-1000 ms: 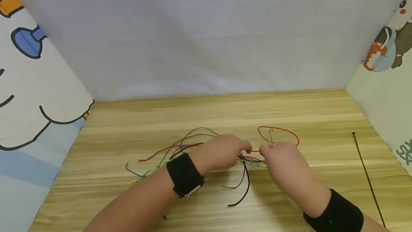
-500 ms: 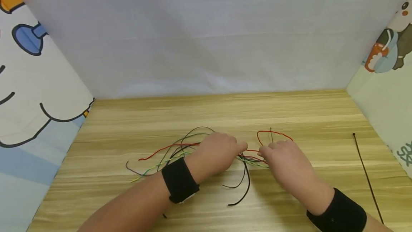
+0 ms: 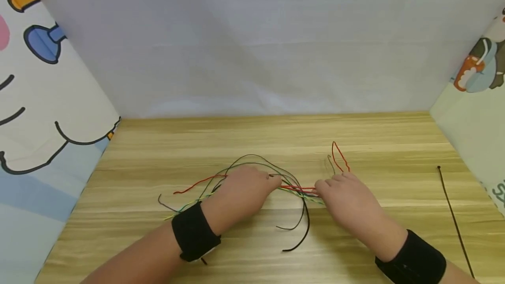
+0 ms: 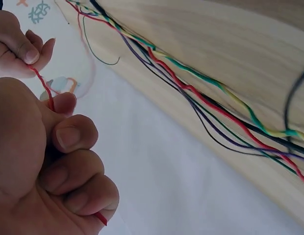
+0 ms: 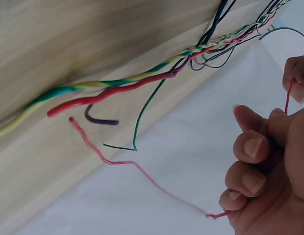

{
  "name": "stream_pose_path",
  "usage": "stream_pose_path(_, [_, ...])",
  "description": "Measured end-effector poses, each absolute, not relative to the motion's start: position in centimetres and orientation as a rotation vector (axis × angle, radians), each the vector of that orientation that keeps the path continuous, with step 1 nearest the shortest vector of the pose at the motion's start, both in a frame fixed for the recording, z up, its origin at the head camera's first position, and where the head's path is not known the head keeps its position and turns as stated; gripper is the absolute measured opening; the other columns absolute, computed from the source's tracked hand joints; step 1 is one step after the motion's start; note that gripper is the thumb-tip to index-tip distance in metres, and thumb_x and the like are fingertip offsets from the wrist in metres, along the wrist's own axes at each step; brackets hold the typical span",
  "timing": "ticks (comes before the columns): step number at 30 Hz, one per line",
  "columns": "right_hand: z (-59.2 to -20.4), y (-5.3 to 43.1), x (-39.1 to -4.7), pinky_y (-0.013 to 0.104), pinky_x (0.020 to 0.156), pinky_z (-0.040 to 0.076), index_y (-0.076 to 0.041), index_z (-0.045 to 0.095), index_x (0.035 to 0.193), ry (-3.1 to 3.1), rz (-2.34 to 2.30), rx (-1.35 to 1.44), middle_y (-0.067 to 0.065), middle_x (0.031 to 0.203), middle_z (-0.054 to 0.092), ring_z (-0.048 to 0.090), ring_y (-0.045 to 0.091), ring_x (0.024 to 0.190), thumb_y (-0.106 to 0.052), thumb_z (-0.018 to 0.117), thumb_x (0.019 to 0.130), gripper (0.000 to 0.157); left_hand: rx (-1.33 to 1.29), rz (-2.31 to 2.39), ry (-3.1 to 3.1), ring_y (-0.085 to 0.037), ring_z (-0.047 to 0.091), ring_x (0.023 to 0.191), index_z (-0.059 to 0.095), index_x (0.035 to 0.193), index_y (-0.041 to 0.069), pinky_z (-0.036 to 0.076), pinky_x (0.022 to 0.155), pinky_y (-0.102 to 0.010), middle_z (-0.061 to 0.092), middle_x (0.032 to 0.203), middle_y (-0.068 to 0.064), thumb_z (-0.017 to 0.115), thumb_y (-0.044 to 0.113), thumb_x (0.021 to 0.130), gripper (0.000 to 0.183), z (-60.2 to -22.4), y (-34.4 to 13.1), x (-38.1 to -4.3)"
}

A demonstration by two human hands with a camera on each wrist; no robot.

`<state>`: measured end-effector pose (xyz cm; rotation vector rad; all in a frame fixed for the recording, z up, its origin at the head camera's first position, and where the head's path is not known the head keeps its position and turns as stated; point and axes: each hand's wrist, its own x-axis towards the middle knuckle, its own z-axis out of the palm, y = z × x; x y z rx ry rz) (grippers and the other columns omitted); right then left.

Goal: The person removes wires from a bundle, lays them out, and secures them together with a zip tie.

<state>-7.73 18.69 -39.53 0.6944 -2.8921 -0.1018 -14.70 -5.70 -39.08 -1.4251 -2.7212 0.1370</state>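
Note:
A thin red wire (image 4: 42, 85) runs taut between the two hands. My left hand (image 3: 244, 189) grips it with curled fingers, and a short red end pokes out below the little finger in the left wrist view. My right hand (image 3: 351, 200) pinches the same wire farther right. From its little-finger side a loose red tail (image 5: 142, 174) trails out, ending close to the bundle in the right wrist view. Under and beside both hands lies a loose bundle of wires (image 4: 201, 93) in green-yellow, red, purple, dark green and black.
Black wire ends (image 3: 307, 227) curve toward the front of the wooden table (image 3: 236, 137). A long thin black cable (image 3: 453, 218) lies apart at the right. A white backdrop (image 3: 252, 56) stands behind, with cartoon-printed side panels (image 3: 43, 100) left and right.
My left hand has moved left, widening the gap between the hands. The red loop beyond my right hand has become narrower. My right hand has stayed nearly in place.

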Motion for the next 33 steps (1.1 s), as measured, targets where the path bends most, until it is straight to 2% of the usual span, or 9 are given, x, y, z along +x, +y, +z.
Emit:
stream_pose_path(6, [-39.7, 19.6, -7.4, 0.033, 0.062, 0.027, -0.015, 0.050, 0.072, -2.946, -0.200, 0.642, -0.005, 0.059, 0.055, 0.043, 0.014, 0.058, -0.004, 0.069, 0.079, 0.023, -1.354, 0.083, -2.793, -0.017, 0.058, 0.065, 0.059, 0.101, 0.021, 0.050, 0.054, -0.038, 0.061, 0.071, 0.002, 0.055, -0.004, 0.084, 0.031, -39.4, -8.4, -14.6])
stream_pose_path(8, [-39.8, 19.6, -7.3, 0.032, 0.061, 0.025, -0.016, 0.048, 0.069, -2.952, -0.176, 0.643, -0.006, 0.058, 0.053, 0.041, 0.013, 0.056, -0.007, 0.070, 0.080, 0.026, -1.361, 0.049, -2.786, -0.016, 0.058, 0.063, 0.058, 0.099, 0.021, 0.049, 0.053, -0.037, 0.061, 0.069, 0.003, 0.054, -0.006, 0.083, 0.031, -39.5, -8.9, -14.6])
stream_pose_path(12, [-39.7, 19.6, -7.4, 0.031, 0.059, 0.023, -0.016, 0.046, 0.068, -2.924, -0.137, 0.658, -0.008, 0.057, 0.049, 0.041, 0.011, 0.056, -0.014, 0.071, 0.080, 0.028, -1.327, 0.049, -2.807, -0.017, 0.059, 0.065, 0.059, 0.104, 0.021, 0.050, 0.054, -0.036, 0.062, 0.073, 0.004, 0.052, -0.006, 0.083, 0.034, -39.8, -9.5, -14.6])
stream_pose_path(17, [-39.2, 19.8, -7.5, 0.030, 0.057, 0.024, -0.015, 0.043, 0.067, -2.893, -0.171, 0.620, -0.007, 0.056, 0.046, 0.044, 0.014, 0.055, -0.017, 0.068, 0.084, 0.030, -1.252, 0.040, -2.896, -0.018, 0.062, 0.074, 0.059, 0.119, 0.023, 0.051, 0.058, -0.037, 0.069, 0.091, 0.004, 0.053, -0.005, 0.086, 0.044, -39.6, -10.3, -14.5])
stream_pose_path(19, [-38.8, 20.0, -7.5, 0.030, 0.057, 0.025, -0.014, 0.043, 0.067, -2.893, -0.190, 0.592, -0.006, 0.055, 0.044, 0.043, 0.015, 0.054, -0.021, 0.067, 0.085, 0.031, -1.239, 0.036, -2.925, -0.018, 0.060, 0.070, 0.058, 0.120, 0.023, 0.049, 0.056, -0.035, 0.068, 0.094, 0.004, 0.054, -0.005, 0.086, 0.045, -39.3, -10.6, -14.5])
stream_pose_path(24, [-38.3, 20.6, -7.5, 0.029, 0.051, 0.028, -0.015, 0.043, 0.065, -2.865, -0.159, 0.577, -0.007, 0.050, 0.035, 0.035, 0.011, 0.045, -0.038, 0.068, 0.083, 0.039, -1.222, 0.079, -2.941, -0.013, 0.045, 0.057, 0.057, 0.105, 0.020, 0.040, 0.051, -0.030, 0.059, 0.080, 0.008, 0.057, -0.006, 0.085, 0.033, -39.2, -11.8, -14.7])
stream_pose_path(26, [-38.2, 20.7, -7.5, 0.028, 0.046, 0.030, -0.015, 0.042, 0.062, -2.835, -0.105, 0.572, -0.008, 0.047, 0.032, 0.032, 0.010, 0.042, -0.040, 0.068, 0.082, 0.041, -1.218, 0.078, -2.925, -0.012, 0.043, 0.056, 0.057, 0.100, 0.020, 0.038, 0.051, -0.029, 0.056, 0.074, 0.008, 0.058, -0.005, 0.085, 0.029, -39.4, -12.1, -14.7])
stream_pose_path(30, [-38.0, 20.8, -7.7, 0.028, 0.039, 0.031, -0.016, 0.040, 0.058, -2.799, -0.028, 0.566, -0.008, 0.044, 0.030, 0.028, 0.010, 0.038, -0.042, 0.070, 0.079, 0.045, -1.229, 0.061, -2.899, -0.013, 0.042, 0.053, 0.056, 0.096, 0.019, 0.037, 0.048, -0.029, 0.050, 0.066, 0.008, 0.059, -0.002, 0.085, 0.024, -39.8, -12.5, -14.6])
stream_pose_path(33, [-37.9, 20.8, -7.5, 0.028, 0.038, 0.028, -0.017, 0.038, 0.057, -2.812, -0.031, 0.571, -0.009, 0.044, 0.029, 0.027, 0.010, 0.037, -0.043, 0.070, 0.080, 0.046, -1.224, 0.053, -2.907, -0.014, 0.047, 0.056, 0.057, 0.098, 0.019, 0.041, 0.051, -0.030, 0.056, 0.071, 0.007, 0.059, -0.002, 0.086, 0.025, -40.0, -12.7, -14.4])
